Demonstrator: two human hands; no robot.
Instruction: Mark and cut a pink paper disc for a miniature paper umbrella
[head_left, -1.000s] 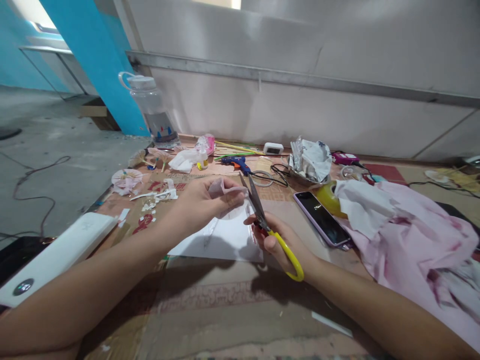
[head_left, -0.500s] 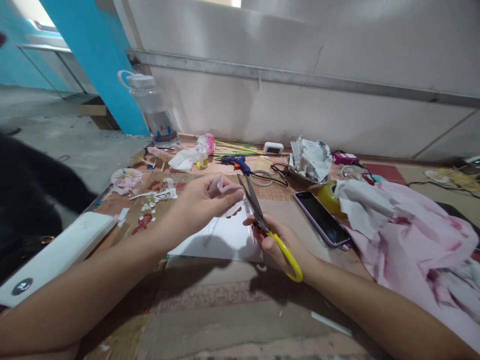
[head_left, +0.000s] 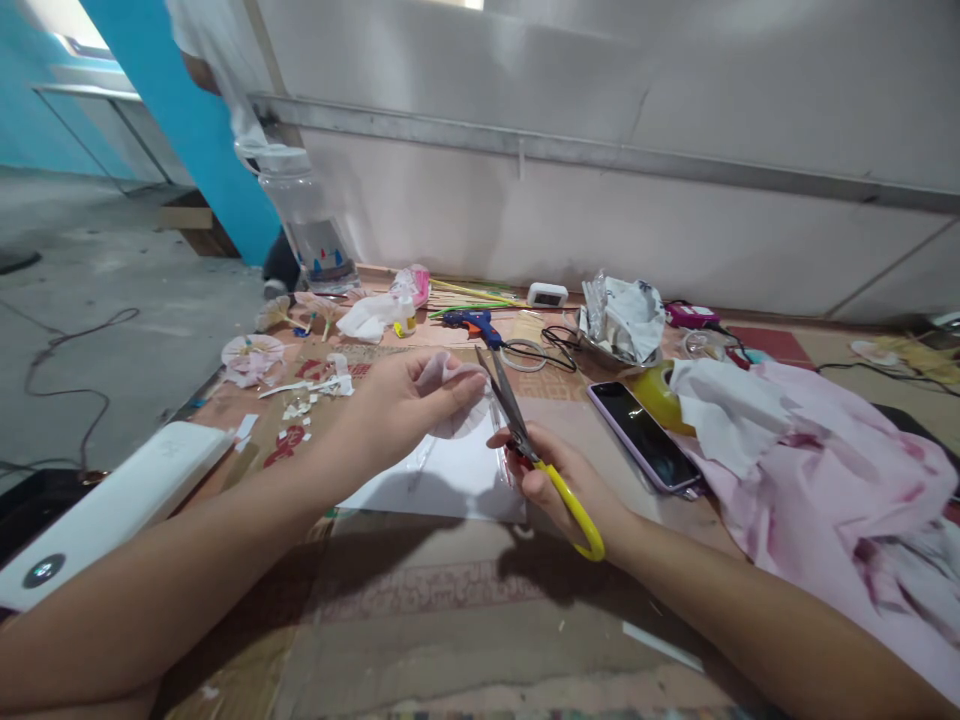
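Note:
My left hand [head_left: 405, 400] pinches a small piece of thin pale pink paper [head_left: 450, 375] between thumb and fingers. My right hand [head_left: 559, 485] grips yellow-handled scissors [head_left: 525, 440], whose blades point up and away and meet the paper's right edge. Both hands hover over a white sheet [head_left: 450, 480] lying on the cardboard-covered table [head_left: 420, 620].
A phone [head_left: 641, 435] lies right of the scissors, beside a yellow tape roll [head_left: 656, 395] and a pink-stained cloth [head_left: 825, 470]. A blue glue gun [head_left: 472, 325], water jug [head_left: 307, 220], paper scraps [head_left: 300, 400] and a white box [head_left: 112, 510] sit around. A person stands at the far left.
The scissors have shifted slightly left against the paper. A dark shape passed on the left, and a person in white now stands behind the jug.

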